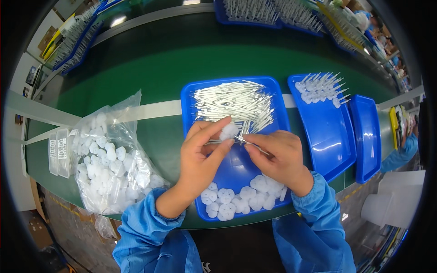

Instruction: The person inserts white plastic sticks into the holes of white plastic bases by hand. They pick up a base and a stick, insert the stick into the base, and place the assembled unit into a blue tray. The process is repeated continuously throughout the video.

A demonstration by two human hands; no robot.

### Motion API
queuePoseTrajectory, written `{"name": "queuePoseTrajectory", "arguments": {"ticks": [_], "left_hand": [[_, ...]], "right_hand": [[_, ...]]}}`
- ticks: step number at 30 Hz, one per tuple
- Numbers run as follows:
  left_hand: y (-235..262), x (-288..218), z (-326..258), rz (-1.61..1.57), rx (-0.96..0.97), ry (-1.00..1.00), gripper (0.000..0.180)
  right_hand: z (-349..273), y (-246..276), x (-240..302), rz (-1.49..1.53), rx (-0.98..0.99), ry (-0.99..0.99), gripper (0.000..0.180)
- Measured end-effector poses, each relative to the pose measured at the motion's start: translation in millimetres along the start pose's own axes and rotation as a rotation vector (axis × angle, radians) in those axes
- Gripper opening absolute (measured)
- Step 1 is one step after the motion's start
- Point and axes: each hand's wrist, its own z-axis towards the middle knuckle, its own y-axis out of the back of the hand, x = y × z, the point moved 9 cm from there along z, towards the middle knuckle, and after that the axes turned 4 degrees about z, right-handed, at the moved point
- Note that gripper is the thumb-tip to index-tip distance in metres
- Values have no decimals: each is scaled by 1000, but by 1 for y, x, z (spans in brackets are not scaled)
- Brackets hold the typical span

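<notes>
Over the middle of a blue tray [236, 170], my left hand [195, 154] pinches a white, scalloped plastic disc [229, 131] between thumb and fingers. Thin rods also stick out by those fingers; whether they are gripped there is hard to tell. My right hand [283, 152] is closed on a slim white rod [256, 146], its tip meeting the disc's lower right side. Beyond the hands, a heap of similar white rods [232, 102] fills the tray's far half. Several loose scalloped discs [248, 194] lie along its near edge.
On the left, a clear plastic bag [114, 159] bulges with white discs beside small clear boxes [60, 152]. Right of the tray, another blue tray [325, 136] bears discs with upright rods [321, 86], next to a further blue tray [366, 141]. Rod-filled trays [248, 11] stand at the back.
</notes>
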Motion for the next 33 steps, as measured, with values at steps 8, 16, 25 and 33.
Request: {"name": "queuePoseTrajectory", "arguments": {"ticks": [8,16,25,33], "left_hand": [[-2,-6,-1,131,-2,-104,46],[-9,-3,-4,227,83,-112,41],[-10,-3,-8,298,22,-54,42],[-7,-2,-10,326,0,-13,43]], "right_hand": [[-7,1,-15,107,54,-286,17],[-8,-5,-18,11,85,-245,14],[-7,-7,-5,-168,6,-85,12],[-1,-7,11,-218,-45,93,10]]}}
